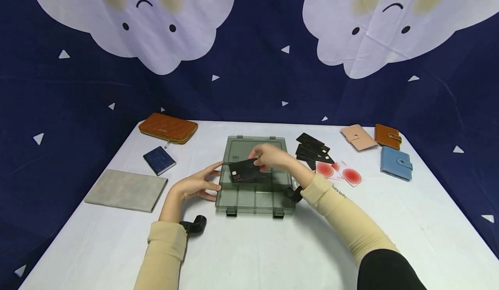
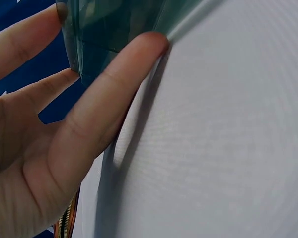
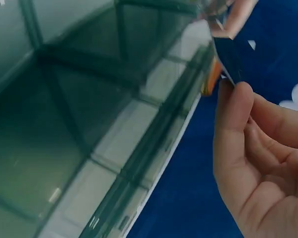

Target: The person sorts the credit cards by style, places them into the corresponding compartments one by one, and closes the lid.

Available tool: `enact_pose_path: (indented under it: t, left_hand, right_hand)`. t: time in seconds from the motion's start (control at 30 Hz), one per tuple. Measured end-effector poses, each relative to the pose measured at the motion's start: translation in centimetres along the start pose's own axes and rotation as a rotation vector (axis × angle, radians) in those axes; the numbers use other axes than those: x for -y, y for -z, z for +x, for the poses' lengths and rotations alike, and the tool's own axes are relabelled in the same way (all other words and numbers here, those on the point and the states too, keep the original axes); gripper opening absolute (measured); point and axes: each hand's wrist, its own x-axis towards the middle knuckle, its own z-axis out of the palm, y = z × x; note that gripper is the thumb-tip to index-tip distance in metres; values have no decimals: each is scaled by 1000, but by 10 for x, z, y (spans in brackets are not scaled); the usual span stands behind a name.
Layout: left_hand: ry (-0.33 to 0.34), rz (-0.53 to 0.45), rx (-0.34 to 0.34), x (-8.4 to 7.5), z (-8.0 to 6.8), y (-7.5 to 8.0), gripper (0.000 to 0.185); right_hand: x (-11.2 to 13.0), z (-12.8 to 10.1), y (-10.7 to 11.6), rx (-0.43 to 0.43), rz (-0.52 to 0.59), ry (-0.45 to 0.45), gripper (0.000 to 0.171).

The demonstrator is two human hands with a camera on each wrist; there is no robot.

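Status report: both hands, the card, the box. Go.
Right hand pinches black VIP card over compartment box. Left hand open, fingers steadying box's left edge. Nothing in the way.

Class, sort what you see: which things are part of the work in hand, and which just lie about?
In hand: black VIP card pinched by right hand; clear compartment box touched by left hand.

Lying about: black cards, orange zip wallet, blue wallet, grey folder.

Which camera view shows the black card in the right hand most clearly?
The head view: the black card shows its whole face with "VIP" print, pinched by the right hand over the clear box. The right wrist view shows only its thin dark edge. The left wrist view does not show it.
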Motion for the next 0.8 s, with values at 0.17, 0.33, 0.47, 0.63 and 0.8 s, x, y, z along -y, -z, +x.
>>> enact_pose_path:
  t: [0.17, 0.33, 0.47, 0.63, 0.8]
  left_hand:
    - [0, -8, 14, -2, 2, -2, 86]
    - [4, -4, 10, -2, 3, -3, 85]
    - [4, 0, 11, -3, 3, -3, 85]
    - [3, -3, 15, -1, 2, -1, 86]
    - [1, -8, 16, -1, 1, 0, 86]
  right_hand:
    - [4, 5, -13, 14, -94, -19, 21]
    - [2, 10, -22, 46, -249, -4, 23]
    - [2, 11, -27, 87, -347, -17, 22]
    - [4, 8, -28, 140, -376, -45, 28]
    - [7, 7, -26, 189, -361, -93, 34]
